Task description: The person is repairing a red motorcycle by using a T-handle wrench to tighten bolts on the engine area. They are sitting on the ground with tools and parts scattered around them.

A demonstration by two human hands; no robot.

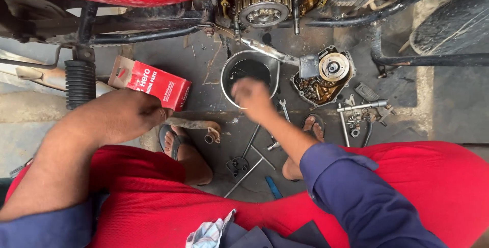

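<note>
My left hand (133,115) holds a red and white cardboard parts box (151,83) out over the ground, below the motorcycle frame. My right hand (251,96) is blurred and reaches out over the near rim of a round metal bowl (227,66) of dark oil; I cannot tell whether it holds anything. Above the bowl sits the motorcycle's exposed clutch (264,6). To the right of the bowl lies a removed engine cover (323,76) with gears inside.
Spanners, long bolts and small parts (362,116) lie scattered on the oily concrete around my sandalled feet (179,143). A black footrest (80,83) hangs at left. A tyre (453,21) fills the upper right. A rag (210,233) rests on my red trousers.
</note>
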